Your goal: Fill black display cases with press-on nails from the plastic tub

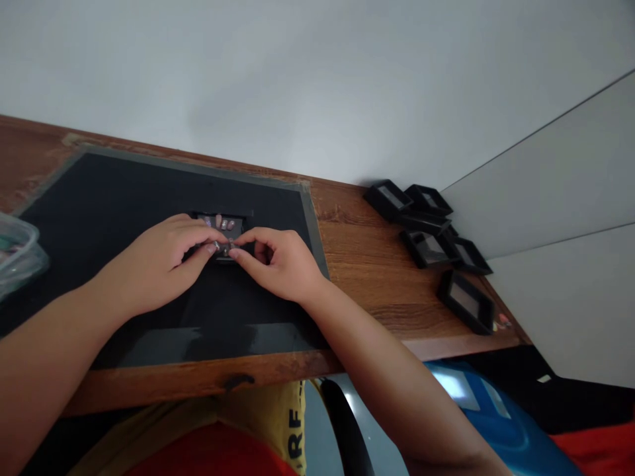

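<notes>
A small black tray (238, 227) lies on the black mat (163, 178), with several small pinkish, shiny pieces (225, 225) in its upper part. My left hand (163, 259) covers the tray's left side, its thumb and index fingertip pinched at a small shiny piece near the lower edge. From the right, my right hand (278, 263) pinches at the small pieces beside it with thumb and index finger. The two hands' fingertips are close together over the tray. The exact shape of the pieces between the fingertips is too small to tell.
Several black open boxes (466, 301) stand on the wooden table (362, 244) at the right. A clear plastic container (17, 254) sits at the left edge. A pale wall rises behind the table. Below the front edge are a yellow cloth and a blue object (506, 416).
</notes>
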A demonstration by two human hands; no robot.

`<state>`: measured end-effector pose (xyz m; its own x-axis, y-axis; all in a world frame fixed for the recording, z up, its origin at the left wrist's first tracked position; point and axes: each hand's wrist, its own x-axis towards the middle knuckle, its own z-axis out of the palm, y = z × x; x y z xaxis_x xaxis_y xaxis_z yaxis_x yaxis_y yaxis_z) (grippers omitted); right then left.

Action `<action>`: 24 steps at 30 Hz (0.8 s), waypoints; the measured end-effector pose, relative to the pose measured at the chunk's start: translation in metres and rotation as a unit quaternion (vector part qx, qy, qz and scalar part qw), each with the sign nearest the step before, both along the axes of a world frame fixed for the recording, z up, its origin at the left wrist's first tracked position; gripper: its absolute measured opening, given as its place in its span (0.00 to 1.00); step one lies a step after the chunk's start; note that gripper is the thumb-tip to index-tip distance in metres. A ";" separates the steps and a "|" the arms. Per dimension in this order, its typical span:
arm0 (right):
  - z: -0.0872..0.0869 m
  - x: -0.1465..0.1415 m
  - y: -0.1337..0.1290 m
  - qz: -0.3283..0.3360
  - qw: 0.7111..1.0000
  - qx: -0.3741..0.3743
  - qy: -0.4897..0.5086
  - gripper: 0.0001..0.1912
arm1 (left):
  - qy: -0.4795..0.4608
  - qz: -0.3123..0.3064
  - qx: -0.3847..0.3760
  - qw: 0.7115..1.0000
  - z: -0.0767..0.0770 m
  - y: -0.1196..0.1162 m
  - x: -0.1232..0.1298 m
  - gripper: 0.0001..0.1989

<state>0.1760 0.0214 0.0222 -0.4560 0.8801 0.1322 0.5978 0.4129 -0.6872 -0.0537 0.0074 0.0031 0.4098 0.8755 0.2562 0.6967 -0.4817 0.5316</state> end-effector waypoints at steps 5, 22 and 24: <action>0.000 0.001 -0.001 0.003 1.000 0.003 0.020 0.11 | 0.031 -0.019 0.076 0.996 0.000 0.000 0.001 0.19; 0.006 0.003 -0.006 0.032 0.999 -0.012 0.026 0.17 | 0.060 0.001 0.114 0.992 -0.004 -0.006 0.001 0.18; 0.006 0.004 -0.005 0.029 0.999 -0.008 0.022 0.15 | 0.056 0.016 0.111 0.992 -0.004 -0.010 0.000 0.17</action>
<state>0.1803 0.0160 0.0278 -0.5011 0.8541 0.1390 0.5418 0.4349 -0.7192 -0.0540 -0.0021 -0.0006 0.4190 0.8157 0.3987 0.7631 -0.5544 0.3323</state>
